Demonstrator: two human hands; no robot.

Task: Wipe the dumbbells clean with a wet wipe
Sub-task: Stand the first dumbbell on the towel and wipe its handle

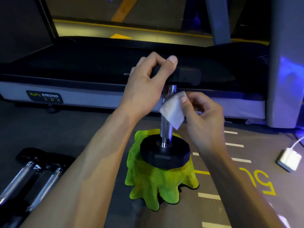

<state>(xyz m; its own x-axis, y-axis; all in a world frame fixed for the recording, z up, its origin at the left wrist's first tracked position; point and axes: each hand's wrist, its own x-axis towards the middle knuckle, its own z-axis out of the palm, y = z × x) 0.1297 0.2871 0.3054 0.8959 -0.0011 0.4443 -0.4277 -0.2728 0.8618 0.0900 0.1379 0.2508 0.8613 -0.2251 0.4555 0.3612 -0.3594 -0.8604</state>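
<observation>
Chrome handle [166,127] looks slick; my left hand [144,89] grips the heavy dumbbell's [164,152] top head, right hand [202,116] pinching the limp wet wipe [171,112] alongside.

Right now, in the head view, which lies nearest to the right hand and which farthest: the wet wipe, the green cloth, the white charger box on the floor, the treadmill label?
1. Wet wipe: pinched in the right hand, against the handle.
2. Green cloth: below, under the dumbbell.
3. White charger box: on the floor, far right.
4. Treadmill label: far left.

Dumbbell [166,150] heads matt black, its handle [166,127] glossy knurled metal; wipe [172,111] thin white cloth; towel [158,183] fluffy green.
</observation>
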